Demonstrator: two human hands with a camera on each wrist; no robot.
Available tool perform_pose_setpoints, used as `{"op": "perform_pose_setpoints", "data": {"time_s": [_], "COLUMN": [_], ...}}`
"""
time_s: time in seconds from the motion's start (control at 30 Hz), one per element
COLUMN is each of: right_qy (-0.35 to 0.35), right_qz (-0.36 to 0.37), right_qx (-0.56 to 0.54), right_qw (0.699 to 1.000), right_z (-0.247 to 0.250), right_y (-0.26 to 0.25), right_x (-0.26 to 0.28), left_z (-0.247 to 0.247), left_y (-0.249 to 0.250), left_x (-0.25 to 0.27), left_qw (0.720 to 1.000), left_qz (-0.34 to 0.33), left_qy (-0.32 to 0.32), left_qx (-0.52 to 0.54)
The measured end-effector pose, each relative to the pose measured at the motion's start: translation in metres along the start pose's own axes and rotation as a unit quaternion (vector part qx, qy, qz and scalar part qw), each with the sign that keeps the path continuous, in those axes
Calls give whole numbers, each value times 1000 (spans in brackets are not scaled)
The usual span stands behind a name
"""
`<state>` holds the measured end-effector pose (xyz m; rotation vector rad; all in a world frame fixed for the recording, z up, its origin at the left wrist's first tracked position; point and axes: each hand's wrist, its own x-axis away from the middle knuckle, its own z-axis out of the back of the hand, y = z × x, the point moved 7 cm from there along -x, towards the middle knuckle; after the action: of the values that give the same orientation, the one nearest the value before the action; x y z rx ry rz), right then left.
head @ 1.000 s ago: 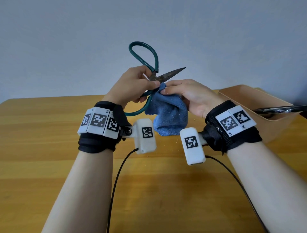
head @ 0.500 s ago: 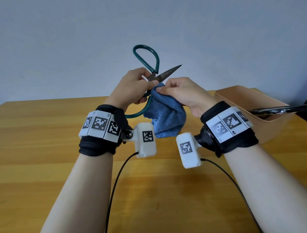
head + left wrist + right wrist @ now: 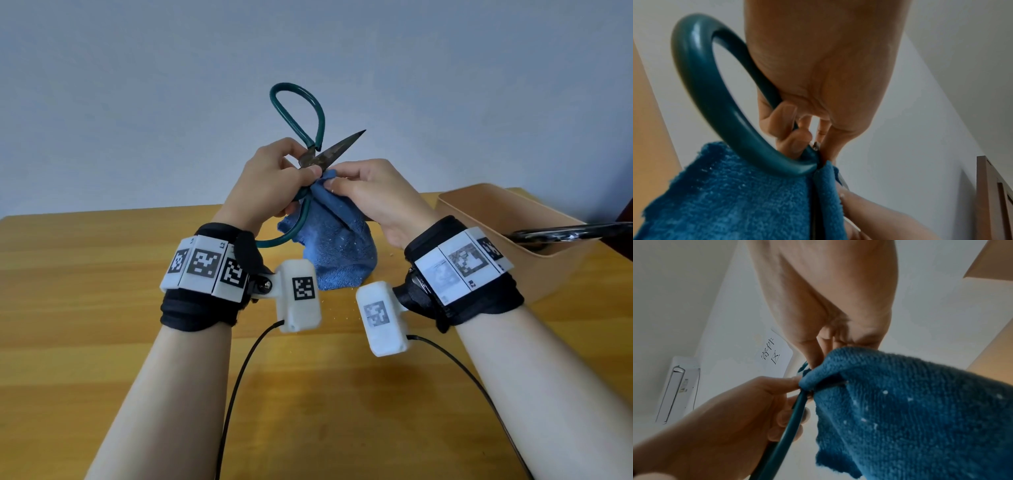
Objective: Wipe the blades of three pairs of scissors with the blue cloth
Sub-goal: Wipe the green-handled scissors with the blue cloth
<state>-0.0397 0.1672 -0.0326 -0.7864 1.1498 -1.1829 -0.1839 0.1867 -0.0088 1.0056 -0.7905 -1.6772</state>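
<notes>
Green-handled scissors (image 3: 310, 137) are held up above the table, spread open, one dark blade (image 3: 337, 149) pointing up to the right. My left hand (image 3: 270, 181) grips them at the pivot; one handle loop (image 3: 719, 104) runs under my palm. My right hand (image 3: 370, 195) pinches the blue cloth (image 3: 337, 246) around the other blade, which is hidden in the fold. The cloth (image 3: 920, 410) hangs down between my wrists. The cloth (image 3: 731, 199) touches the handle loop.
A tan bin (image 3: 534, 246) stands on the wooden table (image 3: 85, 308) at the right, with another dark pair of scissors (image 3: 565, 234) lying across its rim. Two black cables (image 3: 239, 383) trail from the wrist cameras toward me. Small crumbs dot the table under the cloth.
Both hands, with the scissors and cloth, have shifted slightly left and down. The right hand's pinch stays at the base of the wrapped blade.
</notes>
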Motion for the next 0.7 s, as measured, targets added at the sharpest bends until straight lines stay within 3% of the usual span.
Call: {"op": "perform_pose_setpoints", "data": {"time_s": [0.17,0.33,0.53,0.7], "right_qy": [11,-63,3,-7], "right_qz": [-1,-40,-29,-25], "right_qx": [0,-34,-81,-63], "right_qw": [1000,997,996,998], "right_z": [-1,-3,1,-3], "right_y": [4,8,7,7], "right_x": [0,0,3,0], "left_z": [-4,-5,-2,-5], "left_y": [5,4,6,4], "left_x": [1,2,3,1], "left_qw": [1000,1000,999,1000], "left_qz": [-11,-6,9,5], "left_qy": [-4,-6,-7,-2], "left_qx": [9,4,49,22]}}
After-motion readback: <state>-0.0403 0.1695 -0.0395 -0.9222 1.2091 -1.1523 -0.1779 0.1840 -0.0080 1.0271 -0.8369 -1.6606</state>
